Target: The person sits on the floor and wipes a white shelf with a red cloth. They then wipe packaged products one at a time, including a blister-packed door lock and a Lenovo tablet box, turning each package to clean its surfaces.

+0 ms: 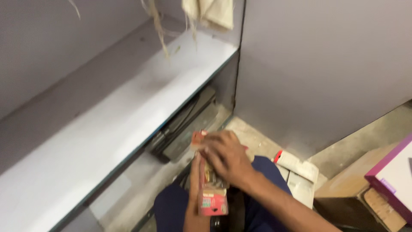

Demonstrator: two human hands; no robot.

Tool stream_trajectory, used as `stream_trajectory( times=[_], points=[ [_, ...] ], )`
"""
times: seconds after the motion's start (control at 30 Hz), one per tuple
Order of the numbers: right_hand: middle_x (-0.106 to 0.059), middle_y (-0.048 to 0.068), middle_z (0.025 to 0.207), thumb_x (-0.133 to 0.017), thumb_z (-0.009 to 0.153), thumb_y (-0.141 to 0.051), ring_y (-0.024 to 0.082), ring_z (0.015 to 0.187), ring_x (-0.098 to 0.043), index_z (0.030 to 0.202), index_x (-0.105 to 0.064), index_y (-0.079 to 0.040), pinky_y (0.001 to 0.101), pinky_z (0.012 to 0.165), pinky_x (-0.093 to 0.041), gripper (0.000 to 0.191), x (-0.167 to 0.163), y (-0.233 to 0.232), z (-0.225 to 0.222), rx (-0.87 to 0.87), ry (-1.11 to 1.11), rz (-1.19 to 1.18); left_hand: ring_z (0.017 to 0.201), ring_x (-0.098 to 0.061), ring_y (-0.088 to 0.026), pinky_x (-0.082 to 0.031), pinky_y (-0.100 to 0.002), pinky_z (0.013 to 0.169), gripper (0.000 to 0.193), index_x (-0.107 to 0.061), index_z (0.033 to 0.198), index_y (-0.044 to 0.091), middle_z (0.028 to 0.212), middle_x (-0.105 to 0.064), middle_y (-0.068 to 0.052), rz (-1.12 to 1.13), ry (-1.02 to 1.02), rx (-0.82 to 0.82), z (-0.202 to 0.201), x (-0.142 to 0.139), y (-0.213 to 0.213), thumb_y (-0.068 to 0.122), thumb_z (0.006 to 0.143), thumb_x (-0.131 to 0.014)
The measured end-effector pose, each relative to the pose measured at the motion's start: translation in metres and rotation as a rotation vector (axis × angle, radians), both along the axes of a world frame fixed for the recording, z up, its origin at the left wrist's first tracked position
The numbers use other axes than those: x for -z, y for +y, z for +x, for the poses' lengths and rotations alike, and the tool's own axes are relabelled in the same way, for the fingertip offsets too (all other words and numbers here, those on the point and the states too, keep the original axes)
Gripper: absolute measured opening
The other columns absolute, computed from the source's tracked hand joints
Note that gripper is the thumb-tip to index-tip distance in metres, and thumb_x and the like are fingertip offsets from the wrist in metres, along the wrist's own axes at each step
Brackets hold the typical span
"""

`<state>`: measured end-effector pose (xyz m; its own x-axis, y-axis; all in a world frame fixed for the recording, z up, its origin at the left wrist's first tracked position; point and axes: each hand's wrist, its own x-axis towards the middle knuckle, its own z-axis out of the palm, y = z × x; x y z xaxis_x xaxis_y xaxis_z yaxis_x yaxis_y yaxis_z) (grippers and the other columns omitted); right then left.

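both hands low centre: right hand (226, 157) clamped over red blister pack (210, 189), left hand (195, 172) gripping its edge beneath.

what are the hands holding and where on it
A red blister-type packet, held upright between both hands. The right hand covers its upper part from above; the left hand runs along its left edge. The grip is blurred.

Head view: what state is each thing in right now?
Red packet: upright, held in both hands.
Right hand: lying over the packet's top.
Left hand: gripping the packet's left edge.
White shelf: bare where visible.
Cardboard box: on the floor; open or shut unclear.
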<state>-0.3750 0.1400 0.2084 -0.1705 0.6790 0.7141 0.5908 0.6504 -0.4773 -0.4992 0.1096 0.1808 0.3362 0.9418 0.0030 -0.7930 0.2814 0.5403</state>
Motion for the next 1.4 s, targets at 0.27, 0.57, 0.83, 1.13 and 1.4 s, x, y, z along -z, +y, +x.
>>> stream_trajectory(
  times=[0.27, 0.57, 0.83, 1.13, 1.4],
  points=[
    [-0.070, 0.010, 0.116, -0.070, 0.086, -0.006, 0.032, 0.107, -0.060, 0.113, -0.071, -0.002, 0.0413, 0.091, -0.051, 0.027, -0.018, -0.038, -0.004, -0.113, -0.181, -0.068, 0.113, -0.067, -0.032, -0.057, -0.047, 0.097, 0.061, -0.049, 0.141, 0.003, 0.130, -0.060, -0.021, -0.156, -0.280, 0.124, 0.001, 0.050, 0.034, 0.051, 0.104, -0.045],
    [-0.074, 0.005, 0.111, -0.066, 0.092, -0.003, 0.024, 0.104, -0.072, 0.114, -0.076, -0.012, 0.0357, 0.093, -0.059, 0.026, -0.034, -0.086, -0.011, -0.422, -0.075, -0.198, 0.077, -0.072, -0.029, -0.064, -0.039, 0.069, 0.072, -0.062, 0.123, -0.002, 0.096, -0.071, -0.020, -0.295, -0.004, 0.058, -0.042, 0.002, 0.032, 0.063, 0.097, -0.048],
    [-0.070, 0.013, 0.110, -0.058, 0.102, -0.013, 0.033, 0.099, -0.063, 0.117, -0.068, -0.001, 0.0421, 0.089, -0.049, 0.022, -0.027, -0.003, -0.006, -0.072, 0.077, -0.142, 0.087, -0.074, -0.028, -0.062, -0.040, 0.076, 0.050, -0.058, 0.131, -0.005, 0.105, -0.071, -0.020, -0.256, -0.099, 0.055, -0.033, 0.036, 0.007, 0.029, 0.094, -0.058],
    [-0.067, 0.020, 0.107, -0.054, 0.104, -0.014, 0.040, 0.097, -0.062, 0.110, -0.066, 0.001, 0.0456, 0.086, -0.049, 0.020, -0.003, -0.032, -0.012, 0.259, 0.164, -0.272, 0.089, -0.073, -0.030, -0.061, -0.041, 0.080, 0.050, -0.058, 0.130, -0.008, 0.107, -0.071, -0.022, -0.256, -0.191, 0.039, -0.023, 0.053, -0.003, 0.023, 0.090, -0.055],
    [-0.067, 0.019, 0.106, -0.053, 0.107, -0.013, 0.034, 0.099, -0.065, 0.120, -0.065, 0.003, 0.0406, 0.088, -0.051, 0.024, -0.005, -0.039, -0.002, 0.254, 0.275, -0.283, 0.101, -0.072, -0.035, -0.059, -0.044, 0.090, 0.056, -0.054, 0.137, -0.010, 0.119, -0.069, -0.027, -0.121, -0.340, -0.006, -0.006, 0.059, 0.007, 0.020, 0.091, -0.054]
  ],
)
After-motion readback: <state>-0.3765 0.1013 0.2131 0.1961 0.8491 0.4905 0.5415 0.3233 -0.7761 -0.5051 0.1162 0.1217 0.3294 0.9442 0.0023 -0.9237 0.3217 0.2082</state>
